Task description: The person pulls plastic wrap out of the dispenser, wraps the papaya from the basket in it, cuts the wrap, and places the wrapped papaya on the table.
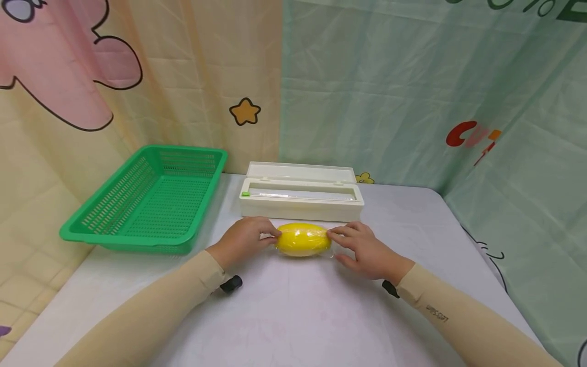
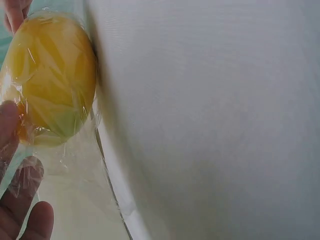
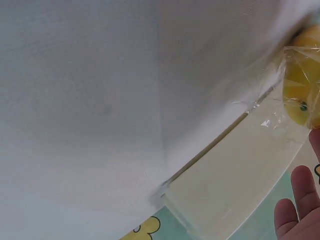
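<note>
A yellow oval fruit wrapped in clear cling film lies on its side on the table, between both hands. My left hand touches its left end with the fingertips; in the left wrist view, loose film overlaps the spread fingers. At the opposite end my right hand rests its fingertips on the fruit, thumb lower and apart, by a loose flap of film. The right wrist view shows a small dark spot on the fruit through the film, with fingers stretched beside it.
Just behind the fruit stands a white cling film dispenser box, its lid raised and a green slider at the left. A green plastic basket sits at the left of the white-covered table. Printed curtains hang behind.
</note>
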The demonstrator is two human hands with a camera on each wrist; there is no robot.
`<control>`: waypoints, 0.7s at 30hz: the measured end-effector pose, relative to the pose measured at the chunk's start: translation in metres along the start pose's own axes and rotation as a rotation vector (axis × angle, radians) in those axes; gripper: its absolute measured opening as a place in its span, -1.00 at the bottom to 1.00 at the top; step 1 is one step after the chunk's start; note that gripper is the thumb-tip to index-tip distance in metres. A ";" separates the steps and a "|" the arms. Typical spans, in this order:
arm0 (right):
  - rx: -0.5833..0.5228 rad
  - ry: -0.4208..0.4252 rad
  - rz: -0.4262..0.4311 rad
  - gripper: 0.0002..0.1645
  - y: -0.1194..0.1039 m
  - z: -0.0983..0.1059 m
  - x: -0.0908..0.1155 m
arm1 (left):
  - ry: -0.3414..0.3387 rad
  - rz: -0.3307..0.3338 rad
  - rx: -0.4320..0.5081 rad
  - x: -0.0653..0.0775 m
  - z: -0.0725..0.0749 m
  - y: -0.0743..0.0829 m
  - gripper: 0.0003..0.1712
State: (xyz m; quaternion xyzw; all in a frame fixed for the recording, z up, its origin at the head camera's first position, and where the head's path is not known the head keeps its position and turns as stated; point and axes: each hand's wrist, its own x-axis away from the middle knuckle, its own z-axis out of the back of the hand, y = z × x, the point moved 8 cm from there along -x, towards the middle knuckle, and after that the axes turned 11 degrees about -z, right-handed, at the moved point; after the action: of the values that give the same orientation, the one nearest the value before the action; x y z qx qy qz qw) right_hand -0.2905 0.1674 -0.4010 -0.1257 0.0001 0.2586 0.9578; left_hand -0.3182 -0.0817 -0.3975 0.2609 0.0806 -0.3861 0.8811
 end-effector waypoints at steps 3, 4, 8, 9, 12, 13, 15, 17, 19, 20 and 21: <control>-0.040 0.003 -0.022 -0.31 0.004 0.001 0.000 | -0.001 -0.001 0.040 0.002 -0.001 -0.002 -0.80; -0.044 0.005 -0.023 -0.32 0.005 0.001 0.000 | -0.001 0.006 0.062 0.002 -0.001 -0.003 -0.80; -0.046 0.004 -0.018 -0.38 0.004 0.002 -0.001 | -0.012 0.032 0.150 0.003 -0.002 -0.006 -0.83; -0.040 0.005 -0.015 -0.39 0.004 0.002 -0.001 | -0.015 0.036 0.170 0.003 -0.002 -0.007 -0.83; -0.014 0.002 -0.015 -0.41 0.002 0.002 -0.003 | -0.035 0.043 0.198 0.003 0.000 -0.008 -0.85; -0.006 0.001 -0.015 -0.42 0.001 0.002 -0.004 | -0.042 0.046 0.202 0.003 0.000 -0.008 -0.85; 0.005 0.000 -0.016 -0.43 0.000 0.002 -0.005 | -0.051 0.052 0.206 0.003 0.001 -0.009 -0.83; 0.010 0.006 -0.016 -0.43 -0.001 0.003 -0.006 | -0.054 0.054 0.207 0.004 0.002 -0.010 -0.81; 0.018 0.019 -0.019 -0.45 -0.002 0.004 -0.007 | -0.049 0.046 0.206 0.004 0.001 -0.010 -0.79; 0.022 0.028 -0.023 -0.45 -0.002 0.004 -0.007 | -0.045 0.040 0.209 0.004 0.002 -0.009 -0.79; 0.028 0.037 -0.027 -0.47 -0.002 0.004 -0.008 | -0.042 0.033 0.210 0.004 0.002 -0.008 -0.79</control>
State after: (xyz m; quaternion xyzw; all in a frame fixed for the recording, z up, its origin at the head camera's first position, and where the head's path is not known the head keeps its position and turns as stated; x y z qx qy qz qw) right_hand -0.2963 0.1629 -0.3959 -0.1171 0.0198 0.2434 0.9626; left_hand -0.3214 -0.0904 -0.4006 0.3450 0.0166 -0.3832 0.8566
